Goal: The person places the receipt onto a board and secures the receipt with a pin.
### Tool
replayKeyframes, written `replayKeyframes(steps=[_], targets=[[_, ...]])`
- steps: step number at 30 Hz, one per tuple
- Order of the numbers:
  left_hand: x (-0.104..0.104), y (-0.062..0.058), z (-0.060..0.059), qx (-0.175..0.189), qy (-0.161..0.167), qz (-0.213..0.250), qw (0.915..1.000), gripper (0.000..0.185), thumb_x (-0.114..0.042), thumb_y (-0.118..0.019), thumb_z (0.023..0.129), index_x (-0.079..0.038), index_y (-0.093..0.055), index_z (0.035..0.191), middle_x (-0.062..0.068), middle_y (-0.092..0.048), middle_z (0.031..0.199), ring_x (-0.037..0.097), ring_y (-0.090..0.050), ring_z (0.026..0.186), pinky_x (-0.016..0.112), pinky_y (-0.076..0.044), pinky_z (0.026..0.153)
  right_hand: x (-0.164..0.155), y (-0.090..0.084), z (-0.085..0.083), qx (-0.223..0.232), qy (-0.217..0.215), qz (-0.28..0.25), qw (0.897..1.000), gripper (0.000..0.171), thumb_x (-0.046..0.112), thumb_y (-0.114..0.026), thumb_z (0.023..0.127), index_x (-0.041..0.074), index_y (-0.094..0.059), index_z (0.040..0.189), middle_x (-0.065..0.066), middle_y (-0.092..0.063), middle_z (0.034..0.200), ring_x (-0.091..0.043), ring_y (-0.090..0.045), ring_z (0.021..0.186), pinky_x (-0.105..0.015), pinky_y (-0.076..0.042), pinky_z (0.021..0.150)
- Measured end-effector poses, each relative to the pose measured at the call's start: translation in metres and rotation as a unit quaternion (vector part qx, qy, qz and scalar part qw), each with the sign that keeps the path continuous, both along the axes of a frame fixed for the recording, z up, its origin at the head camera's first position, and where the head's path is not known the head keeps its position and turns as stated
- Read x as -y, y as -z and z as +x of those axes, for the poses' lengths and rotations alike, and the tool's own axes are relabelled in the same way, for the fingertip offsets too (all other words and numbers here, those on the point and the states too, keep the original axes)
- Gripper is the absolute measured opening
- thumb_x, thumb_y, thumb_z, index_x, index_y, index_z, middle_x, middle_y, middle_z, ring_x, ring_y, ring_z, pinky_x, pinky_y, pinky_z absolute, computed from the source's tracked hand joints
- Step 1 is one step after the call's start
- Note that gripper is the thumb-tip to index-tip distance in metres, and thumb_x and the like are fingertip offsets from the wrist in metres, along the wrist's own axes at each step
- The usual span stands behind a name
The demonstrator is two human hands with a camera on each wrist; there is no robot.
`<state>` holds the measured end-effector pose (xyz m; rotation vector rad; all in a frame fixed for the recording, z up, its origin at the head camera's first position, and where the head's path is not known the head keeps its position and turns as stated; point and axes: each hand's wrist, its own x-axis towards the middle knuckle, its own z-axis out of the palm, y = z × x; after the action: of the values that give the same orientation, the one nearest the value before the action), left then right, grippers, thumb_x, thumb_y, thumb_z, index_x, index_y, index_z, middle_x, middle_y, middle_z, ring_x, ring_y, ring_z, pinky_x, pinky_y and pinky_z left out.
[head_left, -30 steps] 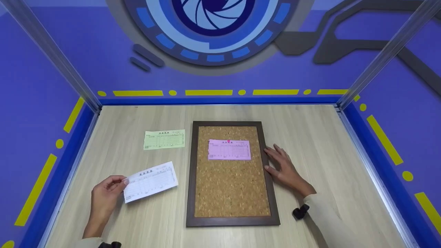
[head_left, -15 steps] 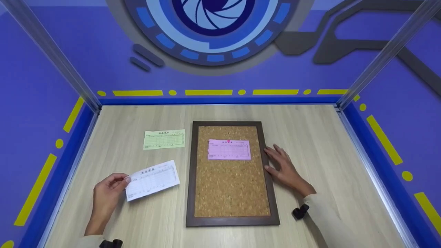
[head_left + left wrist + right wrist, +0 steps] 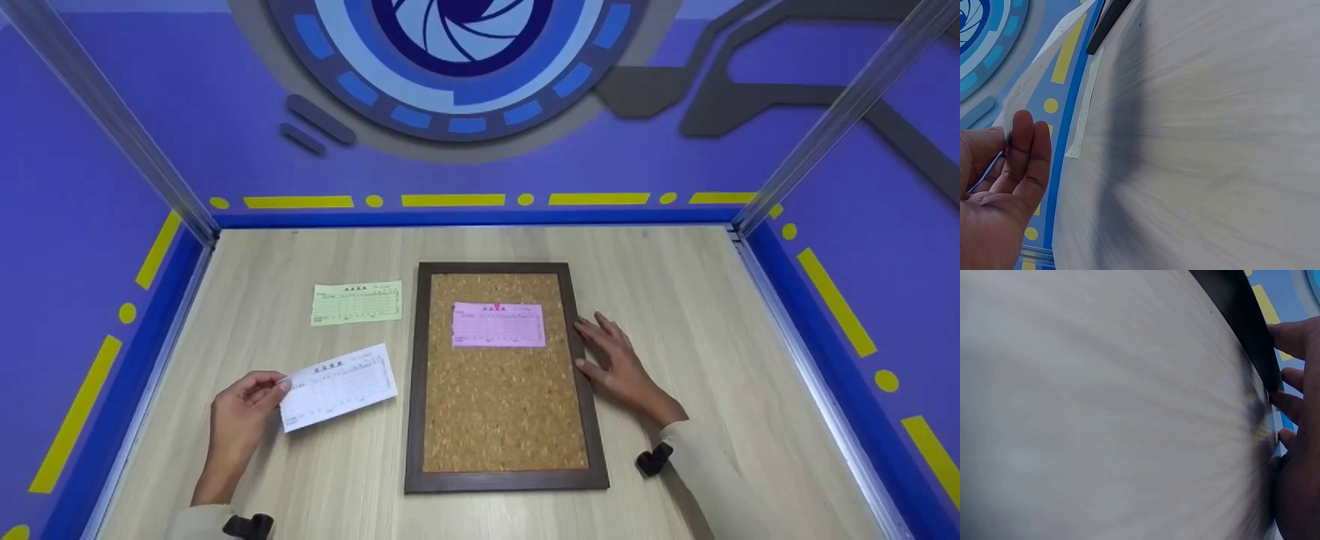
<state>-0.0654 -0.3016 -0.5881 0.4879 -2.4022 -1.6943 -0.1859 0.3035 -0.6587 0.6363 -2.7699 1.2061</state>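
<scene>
My left hand (image 3: 244,420) pinches the left edge of a white printed form slip (image 3: 339,388) between thumb and fingers, its free end tilted up toward the right. In the left wrist view the slip (image 3: 1033,79) is seen nearly edge-on, raised above the table. A cork board (image 3: 504,405) in a dark brown frame lies flat at the middle. On its upper part a pink form slip (image 3: 498,330) is held by a pink pushpin (image 3: 496,306). My right hand (image 3: 619,371) rests against the frame's right side, fingers extended; the right wrist view shows fingertips touching the dark frame (image 3: 1247,326).
A green form slip (image 3: 357,303) lies on the wooden table (image 3: 675,277), left of the board's upper part. Blue-purple walls (image 3: 480,176) with yellow marks enclose the back and both sides. Metal posts stand at the back corners.
My left hand has moved slightly right and away from me, carrying the white slip nearer to the board. The right hand, the board and the other slips have stayed put.
</scene>
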Motion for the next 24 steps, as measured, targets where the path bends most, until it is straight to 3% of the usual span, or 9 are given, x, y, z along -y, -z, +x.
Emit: replayKeyframes(steps=[11, 19, 24], targets=[[-0.014, -0.005, -0.007, -0.01, 0.017, 0.0, 0.9998, 0.016, 0.0, -0.076, 0.102, 0.008, -0.076, 0.116, 0.019, -0.077, 0.109, 0.006, -0.073, 0.089, 0.021, -0.061, 0.078, -0.001, -0.003, 0.003, 0.011, -0.004, -0.003, 1.0, 0.069, 0.026, -0.079, 0.101, 0.009, -0.054, 0.163, -0.024, -0.042, 0.172, -0.052, -0.022, 0.164, -0.08, -0.019, 0.124], [-0.019, -0.008, -0.01, -0.029, 0.027, -0.014, 0.9991, 0.013, 0.003, -0.076, 0.101, 0.008, -0.076, 0.114, 0.021, -0.076, 0.108, 0.007, -0.073, 0.088, 0.02, -0.06, 0.077, 0.0, -0.008, 0.004, 0.032, -0.012, 0.008, 0.999, 0.068, 0.028, -0.077, 0.104, 0.006, -0.052, 0.163, -0.022, -0.042, 0.173, -0.05, -0.021, 0.165, -0.074, -0.008, 0.13], [-0.022, -0.011, -0.011, -0.028, 0.03, -0.011, 0.9991, 0.014, 0.002, -0.076, 0.102, 0.007, -0.076, 0.115, 0.022, -0.076, 0.11, 0.008, -0.073, 0.09, 0.02, -0.061, 0.078, 0.003, -0.013, 0.006, 0.032, -0.017, 0.023, 0.999, 0.067, 0.029, -0.076, 0.105, 0.006, -0.052, 0.163, -0.021, -0.04, 0.174, -0.05, -0.02, 0.165, -0.078, -0.01, 0.127]])
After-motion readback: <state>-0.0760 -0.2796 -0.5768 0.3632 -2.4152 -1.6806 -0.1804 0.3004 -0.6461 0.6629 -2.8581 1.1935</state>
